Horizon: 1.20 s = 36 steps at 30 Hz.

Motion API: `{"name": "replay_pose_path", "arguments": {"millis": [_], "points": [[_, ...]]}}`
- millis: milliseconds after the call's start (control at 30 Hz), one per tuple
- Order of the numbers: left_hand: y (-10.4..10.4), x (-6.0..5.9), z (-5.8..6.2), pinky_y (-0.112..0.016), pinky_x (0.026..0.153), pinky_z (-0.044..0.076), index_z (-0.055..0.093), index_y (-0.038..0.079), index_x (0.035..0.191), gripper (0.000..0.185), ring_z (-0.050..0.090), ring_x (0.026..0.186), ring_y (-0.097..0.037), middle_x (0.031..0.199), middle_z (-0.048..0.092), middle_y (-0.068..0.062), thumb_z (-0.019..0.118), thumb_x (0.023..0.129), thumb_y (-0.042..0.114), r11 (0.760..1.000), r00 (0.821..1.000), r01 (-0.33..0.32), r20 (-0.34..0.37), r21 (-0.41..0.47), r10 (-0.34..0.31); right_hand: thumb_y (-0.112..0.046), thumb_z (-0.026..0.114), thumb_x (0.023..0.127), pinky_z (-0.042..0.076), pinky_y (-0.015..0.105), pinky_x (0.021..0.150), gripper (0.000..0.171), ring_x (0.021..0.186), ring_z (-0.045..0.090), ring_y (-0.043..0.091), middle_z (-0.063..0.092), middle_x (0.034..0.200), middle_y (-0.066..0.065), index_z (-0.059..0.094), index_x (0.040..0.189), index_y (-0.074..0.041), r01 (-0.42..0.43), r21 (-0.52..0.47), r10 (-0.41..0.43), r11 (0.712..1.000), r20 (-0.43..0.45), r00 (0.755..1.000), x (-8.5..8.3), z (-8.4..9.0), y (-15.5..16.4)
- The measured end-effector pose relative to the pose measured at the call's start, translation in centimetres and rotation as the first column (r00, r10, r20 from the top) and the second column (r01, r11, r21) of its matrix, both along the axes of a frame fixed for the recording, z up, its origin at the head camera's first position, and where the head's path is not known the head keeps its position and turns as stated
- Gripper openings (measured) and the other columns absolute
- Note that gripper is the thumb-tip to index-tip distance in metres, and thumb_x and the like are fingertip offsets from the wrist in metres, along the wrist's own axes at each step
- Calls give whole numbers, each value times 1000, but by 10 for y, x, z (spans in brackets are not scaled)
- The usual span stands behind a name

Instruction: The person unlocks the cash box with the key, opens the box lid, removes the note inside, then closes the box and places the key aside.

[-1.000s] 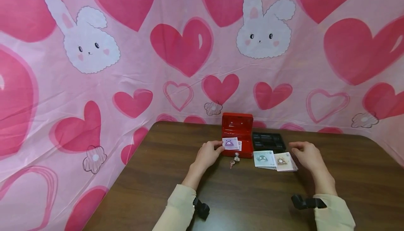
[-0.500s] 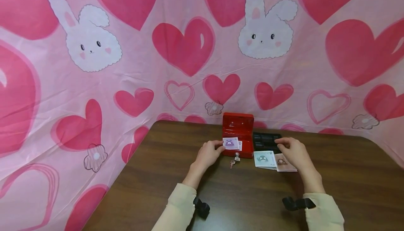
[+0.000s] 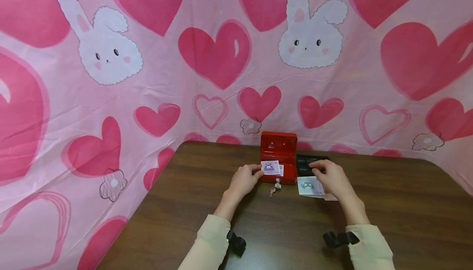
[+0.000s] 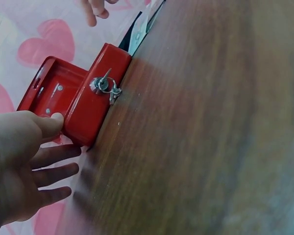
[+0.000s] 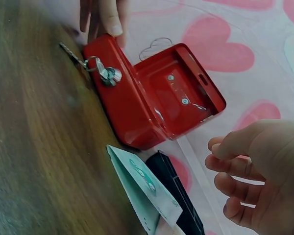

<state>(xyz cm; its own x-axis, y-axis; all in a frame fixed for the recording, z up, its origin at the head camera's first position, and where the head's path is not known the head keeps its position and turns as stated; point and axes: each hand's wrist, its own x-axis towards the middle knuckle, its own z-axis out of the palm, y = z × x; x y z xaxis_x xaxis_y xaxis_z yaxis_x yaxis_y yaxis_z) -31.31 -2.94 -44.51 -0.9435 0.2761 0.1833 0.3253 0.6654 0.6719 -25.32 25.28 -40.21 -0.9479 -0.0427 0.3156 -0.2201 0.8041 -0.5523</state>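
Left hand [image 3: 242, 181]: thumb on the near left edge of the red cash box [image 3: 278, 158], pinning a purple note [image 3: 269, 167] at the rim; other fingers loosely spread, curled round nothing.
Right hand [image 3: 332, 178]: fingers half curled and relaxed, hovering over the black coin tray [image 3: 306, 161]; holds nothing.
Red cash box: between the hands, lid up, keys [image 3: 275, 185] hanging at its front lock.
Paper notes [image 3: 307, 186]: stack under the right hand, just right of the box.
Table [image 3: 281, 237]: dark wood.
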Motion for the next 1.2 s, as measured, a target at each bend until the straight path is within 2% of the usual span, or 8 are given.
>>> {"name": "replay_pose_path", "arguments": {"millis": [167, 367, 700, 1000, 1200], "points": [[0, 1, 0, -47, 103, 49, 68, 16, 130, 36, 63, 121, -24, 131, 68, -5, 64, 97, 30, 1000, 1000, 2, 19, 14, -2, -7, 58, 95, 49, 58, 93, 24, 100, 62, 37, 67, 115, 25, 72, 113, 0, -10, -1, 10, 1000, -15, 1000, -1, -2, -6], [-3, 3, 2, -48, 103, 49, 67, 14, 130, 37, 63, 121, -24, 131, 68, -5, 64, 97, 29, 1000, 1000, 8, 23, 30, -9, -10, 57, 96, 49, 60, 95, 26, 107, 62, 40, 67, 117, 24, 71, 116, -1, -21, 18, 20, 1000, 14, 1000, -2, -2, -16], [-2, 5, 3, -48, 102, 50, 68, 14, 129, 35, 64, 119, -25, 129, 68, -6, 65, 97, 29, 1000, 1000, 5, 18, 24, -5, -10, 60, 95, 52, 57, 92, 24, 101, 64, 36, 68, 115, 21, 71, 115, -4, -20, 35, 19, 999, 36, 999, -3, -9, -31], [4, 5, 2, -47, 102, 50, 68, 16, 129, 36, 63, 120, -25, 130, 68, -5, 65, 97, 30, 1000, 1000, 5, 20, 16, -5, -12, 62, 95, 53, 54, 92, 25, 100, 63, 32, 69, 114, 17, 70, 117, -4, -77, -20, 78, 997, 39, 996, -14, -20, -35], [1, 5, 3, -47, 101, 51, 68, 16, 129, 35, 63, 120, -25, 130, 68, -5, 64, 97, 29, 1000, 1000, -12, 24, 20, 12, -12, 62, 95, 52, 56, 95, 25, 104, 63, 35, 69, 115, 18, 71, 117, -3, -112, 0, 112, 994, 38, 993, -28, -19, -45]]}}
